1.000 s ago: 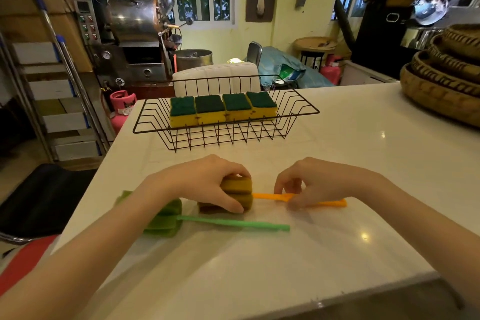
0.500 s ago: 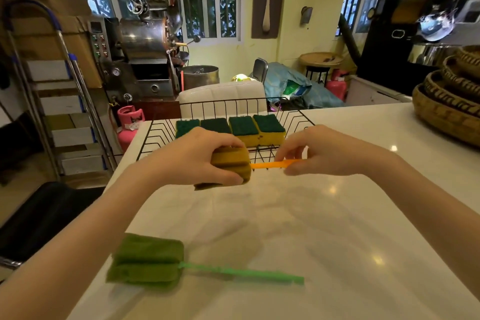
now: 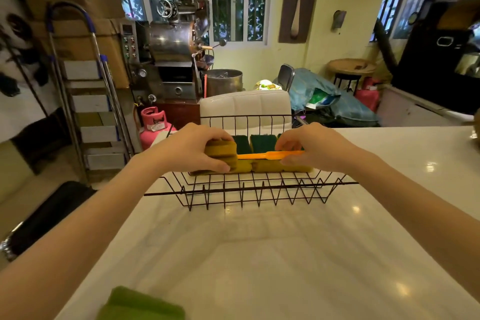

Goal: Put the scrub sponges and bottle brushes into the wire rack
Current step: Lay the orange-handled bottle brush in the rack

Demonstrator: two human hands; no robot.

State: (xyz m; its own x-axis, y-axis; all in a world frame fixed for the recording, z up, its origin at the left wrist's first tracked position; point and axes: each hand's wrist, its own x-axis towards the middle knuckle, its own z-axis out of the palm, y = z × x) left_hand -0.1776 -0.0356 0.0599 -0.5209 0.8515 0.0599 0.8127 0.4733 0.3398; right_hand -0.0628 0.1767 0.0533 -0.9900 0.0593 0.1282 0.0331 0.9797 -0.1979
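A black wire rack [image 3: 249,189] stands on the white counter [image 3: 259,254], with a row of yellow-and-green scrub sponges [image 3: 267,165] lying in it. Over that row I hold an orange bottle brush [image 3: 262,155] level. My left hand [image 3: 192,147] grips its yellow sponge head, and my right hand [image 3: 309,144] pinches the orange handle. The brush hovers just above the sponges, inside the rack's outline. A green bottle brush [image 3: 140,305] lies at the counter's near edge, only its sponge head showing.
A white padded chair back [image 3: 244,105] stands behind the rack. A pink gas cylinder [image 3: 153,122], a step ladder [image 3: 91,112] and a metal roasting machine [image 3: 171,60] are on the left beyond the counter. The counter's left edge runs near my left forearm.
Both hands lifted the orange brush off the counter and carried it forward over the rack. The green brush stayed on the counter and now sits at the bottom of the view.
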